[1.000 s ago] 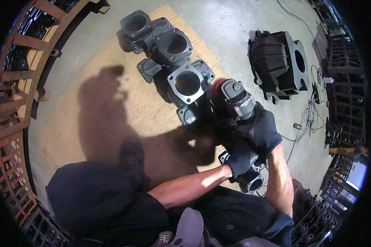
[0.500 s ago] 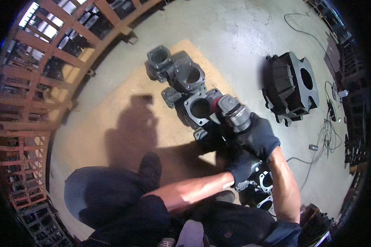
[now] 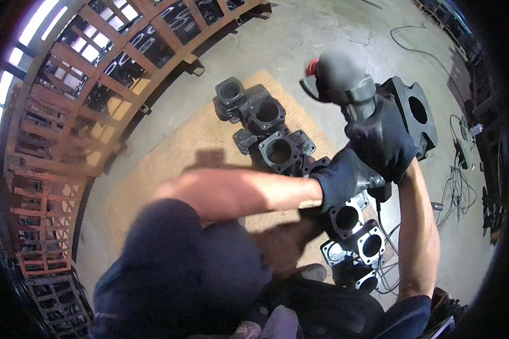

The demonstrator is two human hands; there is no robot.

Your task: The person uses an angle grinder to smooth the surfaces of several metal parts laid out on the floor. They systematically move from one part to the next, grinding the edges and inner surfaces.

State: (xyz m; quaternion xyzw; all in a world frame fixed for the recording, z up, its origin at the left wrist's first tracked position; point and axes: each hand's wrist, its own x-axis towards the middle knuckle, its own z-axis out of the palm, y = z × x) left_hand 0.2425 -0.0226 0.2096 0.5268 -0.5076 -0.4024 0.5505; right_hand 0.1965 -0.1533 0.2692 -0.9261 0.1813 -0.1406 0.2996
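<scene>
Racks [image 3: 51, 110] with brown slats curve along the left edge, and a strip of grey floor [image 3: 237, 53] runs between them and a tan sheet [image 3: 164, 155]. Toward the sheet's right edge, dark flanged castings [image 3: 258, 94] form a close line slanting from upper left to lower right. The left forearm [image 3: 249, 192] crosses above the sheet; the gloved left hand [image 3: 342, 181] grasps the rear of an angle grinder [image 3: 353, 85] over that line. Just beyond, the gloved right hand [image 3: 383, 135] is wrapped around the grinder's body, its blurred head raised where floor shows widest. A big casting [image 3: 400, 95] stands partly hidden behind this hand. Farther right, loose cables [image 3: 457, 186] tangle over the floor, narrowing the room there. Half a second ago the grinder was down at the castings; now it is lifted away, the left forearm has swung higher, and more flanged faces show below the hands.
</scene>
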